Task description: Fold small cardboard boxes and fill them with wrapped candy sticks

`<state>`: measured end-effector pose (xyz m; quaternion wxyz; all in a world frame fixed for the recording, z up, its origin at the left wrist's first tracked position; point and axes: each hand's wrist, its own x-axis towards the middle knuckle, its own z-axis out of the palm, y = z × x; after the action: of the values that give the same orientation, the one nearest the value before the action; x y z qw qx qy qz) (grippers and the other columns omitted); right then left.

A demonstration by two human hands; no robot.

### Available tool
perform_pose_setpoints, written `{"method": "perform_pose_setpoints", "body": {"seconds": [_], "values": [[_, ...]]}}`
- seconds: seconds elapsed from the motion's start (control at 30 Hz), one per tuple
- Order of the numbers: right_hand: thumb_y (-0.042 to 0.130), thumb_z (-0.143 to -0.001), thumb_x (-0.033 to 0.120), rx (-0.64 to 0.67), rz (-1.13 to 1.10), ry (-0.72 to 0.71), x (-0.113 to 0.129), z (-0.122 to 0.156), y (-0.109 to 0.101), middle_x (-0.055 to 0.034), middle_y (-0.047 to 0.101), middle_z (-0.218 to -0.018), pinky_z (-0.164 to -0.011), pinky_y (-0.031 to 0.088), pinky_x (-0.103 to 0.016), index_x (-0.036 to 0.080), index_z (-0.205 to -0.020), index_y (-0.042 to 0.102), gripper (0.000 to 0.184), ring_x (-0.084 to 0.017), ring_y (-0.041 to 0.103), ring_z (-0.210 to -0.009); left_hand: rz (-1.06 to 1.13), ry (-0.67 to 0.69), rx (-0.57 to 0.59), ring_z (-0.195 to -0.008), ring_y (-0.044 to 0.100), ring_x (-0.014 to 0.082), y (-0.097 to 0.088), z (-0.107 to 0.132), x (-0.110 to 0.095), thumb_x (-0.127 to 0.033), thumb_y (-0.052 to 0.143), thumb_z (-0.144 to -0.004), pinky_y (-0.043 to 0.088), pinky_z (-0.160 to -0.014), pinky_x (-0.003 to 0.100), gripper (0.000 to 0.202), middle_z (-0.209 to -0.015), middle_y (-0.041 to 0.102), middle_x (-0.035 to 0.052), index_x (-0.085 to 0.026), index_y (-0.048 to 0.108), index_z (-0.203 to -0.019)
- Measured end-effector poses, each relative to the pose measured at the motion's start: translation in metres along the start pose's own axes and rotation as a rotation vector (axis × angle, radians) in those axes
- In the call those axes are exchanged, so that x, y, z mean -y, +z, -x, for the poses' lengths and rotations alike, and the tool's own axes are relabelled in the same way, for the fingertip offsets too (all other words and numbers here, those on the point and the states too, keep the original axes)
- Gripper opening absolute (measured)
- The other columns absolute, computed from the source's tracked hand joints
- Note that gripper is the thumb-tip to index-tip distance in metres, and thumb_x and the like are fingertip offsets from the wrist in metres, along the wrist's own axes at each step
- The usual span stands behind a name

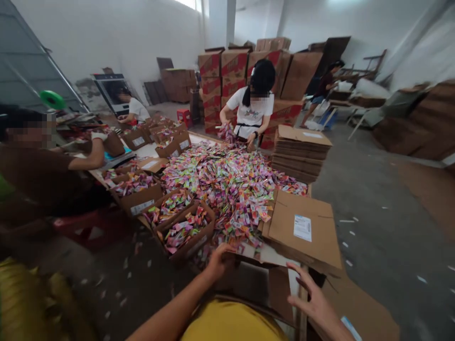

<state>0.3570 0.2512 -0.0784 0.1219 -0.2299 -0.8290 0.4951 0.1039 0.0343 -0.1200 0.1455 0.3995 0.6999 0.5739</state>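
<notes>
An opened cardboard box [279, 290] stands at the near edge of the table, close against my yellow top. My left hand [219, 261] grips its far left corner, with the fingers bent over the rim. Beside the right wall, my right hand [313, 296] has its fingers spread and curved; nothing is held in it. Just beyond the box lies a large heap of small, colourful wrapped packets [227, 184]. The inside of the box is dark, and I see no packets in it.
Packet-filled boxes [192, 241] line the table's left side. Flattened cartons with a label [320, 232] and a taller carton stack [300, 154] stand at the right. One co-worker [250, 106] handles packets across the table; another [42, 166] sits at the left.
</notes>
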Motion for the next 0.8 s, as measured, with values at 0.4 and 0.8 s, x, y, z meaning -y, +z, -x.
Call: {"method": "perform_pose_setpoints", "body": {"seconds": [0.4,0.8], "values": [[0.057,-0.083,0.048,0.277,0.408,0.024,0.024,0.016,0.009,-0.0121,0.039,-0.151,-0.117,0.027,-0.045,0.021,-0.136,0.053,0.060,-0.026,0.034,-0.140,-0.532,-0.072,0.727,-0.146,0.017,0.0387,-0.061,-0.005,-0.088,-0.063,0.061,-0.076,0.006,-0.114,0.067,0.071,-0.157,0.029,0.0130,-0.028,0.052,-0.137],[0.069,-0.066,0.063,0.061,0.402,0.078,0.012,-0.013,0.019,-0.0119,0.058,-0.135,-0.112,0.035,-0.050,0.021,-0.109,0.073,0.061,-0.034,0.050,-0.127,-0.675,0.109,0.544,-0.127,0.043,0.0370,-0.045,-0.017,-0.095,-0.072,0.060,-0.072,0.023,-0.110,0.065,0.062,-0.131,0.056,0.0136,-0.029,0.068,-0.117]]}}
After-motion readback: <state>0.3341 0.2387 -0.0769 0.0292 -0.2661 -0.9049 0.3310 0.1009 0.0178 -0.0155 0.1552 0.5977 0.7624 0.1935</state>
